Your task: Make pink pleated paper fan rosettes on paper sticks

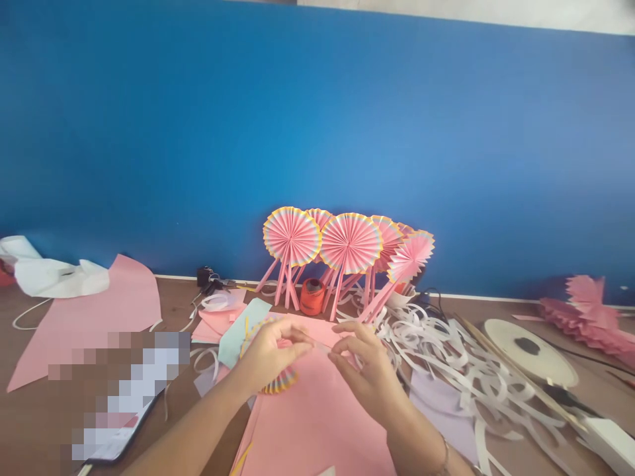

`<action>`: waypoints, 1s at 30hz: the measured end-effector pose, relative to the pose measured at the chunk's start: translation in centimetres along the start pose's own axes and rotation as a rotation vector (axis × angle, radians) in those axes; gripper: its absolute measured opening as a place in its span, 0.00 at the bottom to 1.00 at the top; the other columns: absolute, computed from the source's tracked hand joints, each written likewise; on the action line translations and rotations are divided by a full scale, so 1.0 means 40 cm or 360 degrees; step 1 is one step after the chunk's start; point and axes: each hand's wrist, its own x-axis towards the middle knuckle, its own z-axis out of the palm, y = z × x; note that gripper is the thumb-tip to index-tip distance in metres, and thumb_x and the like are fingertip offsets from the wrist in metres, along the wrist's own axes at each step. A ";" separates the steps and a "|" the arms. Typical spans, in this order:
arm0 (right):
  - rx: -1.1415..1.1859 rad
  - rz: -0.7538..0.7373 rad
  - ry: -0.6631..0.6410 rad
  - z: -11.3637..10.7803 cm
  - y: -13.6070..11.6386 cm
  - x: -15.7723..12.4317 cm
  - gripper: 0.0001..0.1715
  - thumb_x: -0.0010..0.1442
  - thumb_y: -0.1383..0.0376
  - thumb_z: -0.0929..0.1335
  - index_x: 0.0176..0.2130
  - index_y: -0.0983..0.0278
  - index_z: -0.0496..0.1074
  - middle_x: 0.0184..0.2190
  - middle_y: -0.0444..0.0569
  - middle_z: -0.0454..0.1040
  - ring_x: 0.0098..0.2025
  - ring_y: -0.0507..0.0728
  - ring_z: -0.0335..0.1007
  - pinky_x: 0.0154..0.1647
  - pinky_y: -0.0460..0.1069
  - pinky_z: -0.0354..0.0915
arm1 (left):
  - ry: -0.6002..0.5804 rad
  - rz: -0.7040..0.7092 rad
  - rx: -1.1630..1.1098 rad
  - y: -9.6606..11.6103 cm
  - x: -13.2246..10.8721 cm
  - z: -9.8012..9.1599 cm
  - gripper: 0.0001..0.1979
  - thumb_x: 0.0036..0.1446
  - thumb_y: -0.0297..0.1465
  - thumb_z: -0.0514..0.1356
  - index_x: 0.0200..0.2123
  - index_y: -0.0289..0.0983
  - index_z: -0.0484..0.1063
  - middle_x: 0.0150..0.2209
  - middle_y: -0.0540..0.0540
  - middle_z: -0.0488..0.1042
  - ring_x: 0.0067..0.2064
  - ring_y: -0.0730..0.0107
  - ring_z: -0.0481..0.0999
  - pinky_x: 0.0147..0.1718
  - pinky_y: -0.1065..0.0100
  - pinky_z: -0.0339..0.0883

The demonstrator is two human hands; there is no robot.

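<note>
Pink paper [317, 423] on brown tabletop [30, 439]; left hand [270, 354], right hand [364, 363] pinching pale strip [322, 345]; blue panel [317, 119] behind.

the left hand [274, 356] and the right hand [366, 362] hold a thin pale strip [321, 346] over pink paper [317, 416]. one paper fan [282, 383] peeks out under the left hand. more round pink fans [350, 243] stand by a blue wall [248, 119]. curly white strips [431, 337] lie in a pile on the right.

Free passage: above the pink sheets [317, 416], nearer than left hand [272, 350] and right hand [367, 367]. Obstacles: standing paper fans [350, 243] beyond; tangled white strips [449, 350] at right.
</note>
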 end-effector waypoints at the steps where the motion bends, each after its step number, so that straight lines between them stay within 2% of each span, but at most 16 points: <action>1: -0.0037 0.0004 0.0050 -0.003 0.009 0.002 0.09 0.60 0.65 0.64 0.28 0.60 0.69 0.43 0.51 0.71 0.48 0.61 0.66 0.47 0.56 0.59 | 0.0114 -0.0026 0.0070 -0.003 0.004 -0.011 0.09 0.53 0.34 0.58 0.39 0.40 0.69 0.35 0.48 0.77 0.38 0.65 0.76 0.38 0.66 0.65; 3: -0.0122 0.0029 0.0121 -0.006 0.025 0.007 0.09 0.60 0.66 0.63 0.28 0.60 0.68 0.39 0.51 0.72 0.45 0.61 0.67 0.45 0.56 0.59 | 0.0405 -0.0094 0.0487 -0.012 0.010 -0.031 0.09 0.54 0.34 0.56 0.40 0.41 0.68 0.35 0.48 0.77 0.37 0.64 0.75 0.36 0.65 0.64; 4: -0.0168 0.0045 0.0131 -0.006 0.031 0.008 0.09 0.61 0.66 0.63 0.28 0.60 0.67 0.39 0.50 0.73 0.44 0.61 0.68 0.45 0.56 0.59 | 0.0428 -0.0129 0.0802 -0.019 0.011 -0.037 0.07 0.54 0.34 0.55 0.36 0.40 0.68 0.33 0.47 0.77 0.37 0.63 0.75 0.35 0.65 0.63; 7: -0.0302 0.0060 0.0105 0.006 0.039 0.003 0.06 0.60 0.66 0.63 0.38 0.60 0.68 0.40 0.50 0.73 0.44 0.62 0.67 0.44 0.56 0.59 | 0.0164 -0.0179 0.1621 -0.040 0.006 -0.027 0.10 0.55 0.35 0.54 0.27 0.38 0.71 0.30 0.42 0.77 0.39 0.54 0.75 0.38 0.59 0.61; 9: -0.0375 0.0021 0.0057 0.019 0.036 -0.004 0.15 0.60 0.67 0.63 0.48 0.59 0.65 0.43 0.51 0.72 0.46 0.63 0.66 0.44 0.56 0.59 | 0.0066 -0.0189 0.1792 -0.050 0.000 -0.007 0.11 0.54 0.36 0.56 0.28 0.35 0.73 0.32 0.37 0.77 0.42 0.47 0.74 0.40 0.56 0.59; 11: -0.0418 -0.0034 0.0001 0.031 0.032 -0.012 0.23 0.60 0.69 0.62 0.54 0.58 0.61 0.46 0.52 0.71 0.47 0.63 0.65 0.45 0.57 0.59 | 0.0058 -0.0206 0.1800 -0.054 -0.004 0.010 0.11 0.53 0.34 0.55 0.32 0.33 0.74 0.36 0.33 0.77 0.45 0.44 0.72 0.41 0.54 0.59; 14: -0.0453 -0.0084 -0.0071 0.046 0.027 -0.021 0.27 0.61 0.70 0.62 0.58 0.57 0.57 0.48 0.52 0.70 0.49 0.63 0.64 0.46 0.58 0.59 | 0.0022 -0.0250 0.1806 -0.054 -0.004 0.017 0.12 0.51 0.28 0.53 0.37 0.31 0.73 0.39 0.33 0.76 0.46 0.45 0.72 0.40 0.53 0.59; 22: -0.0405 -0.0201 -0.0255 0.080 0.020 -0.031 0.33 0.58 0.72 0.64 0.60 0.57 0.54 0.44 0.52 0.69 0.47 0.64 0.63 0.45 0.59 0.60 | -0.0131 -0.0322 0.1756 -0.052 -0.004 -0.003 0.15 0.45 0.18 0.51 0.37 0.35 0.70 0.36 0.37 0.77 0.43 0.49 0.74 0.39 0.57 0.59; 27: -0.0377 -0.0317 -0.0241 0.095 0.006 -0.039 0.38 0.56 0.73 0.65 0.62 0.57 0.50 0.44 0.52 0.69 0.46 0.63 0.64 0.46 0.59 0.61 | -0.0138 -0.0201 0.1730 -0.041 -0.011 -0.001 0.17 0.46 0.16 0.48 0.36 0.36 0.67 0.35 0.39 0.76 0.43 0.52 0.74 0.39 0.58 0.56; 30: -0.0377 -0.0393 -0.0112 0.097 -0.008 -0.045 0.41 0.53 0.71 0.67 0.62 0.60 0.50 0.48 0.55 0.68 0.51 0.66 0.62 0.49 0.61 0.60 | -0.0128 -0.0042 0.1691 -0.020 -0.021 0.002 0.17 0.45 0.16 0.48 0.35 0.37 0.66 0.34 0.43 0.76 0.40 0.57 0.73 0.40 0.59 0.55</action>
